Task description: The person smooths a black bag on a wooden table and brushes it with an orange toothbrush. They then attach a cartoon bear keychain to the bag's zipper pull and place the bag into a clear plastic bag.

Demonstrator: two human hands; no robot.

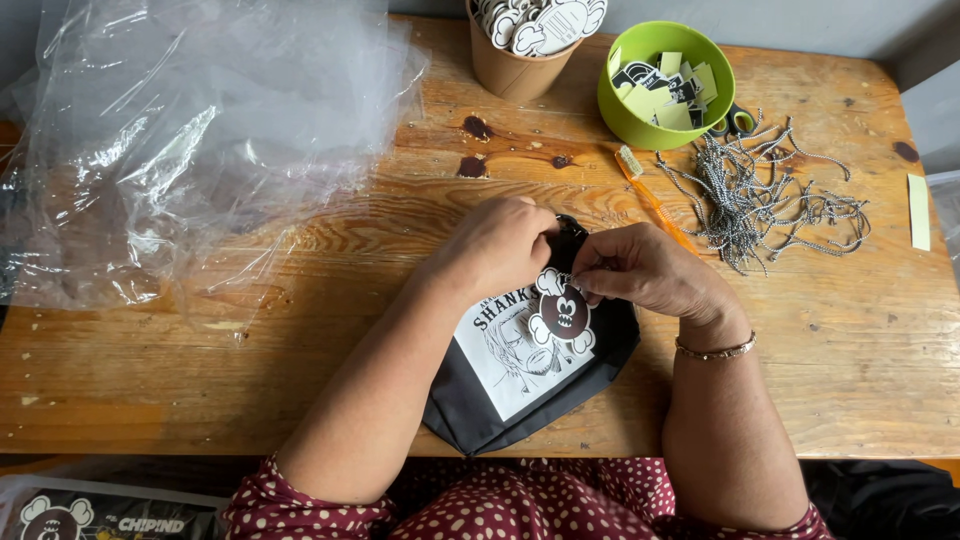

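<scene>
Left hand and right hand have fingers pinched on a round tag atop the black pouch; green bowl beyond the pouch.

Matt black cloth pouch, scuffed stained wood table, glossy clear plastic sheets, probably card tags

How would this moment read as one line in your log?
left hand: pinching top of black fabric pouch | right hand: holding skull-shaped card tag | nearby: green bowl, grey cords
</scene>
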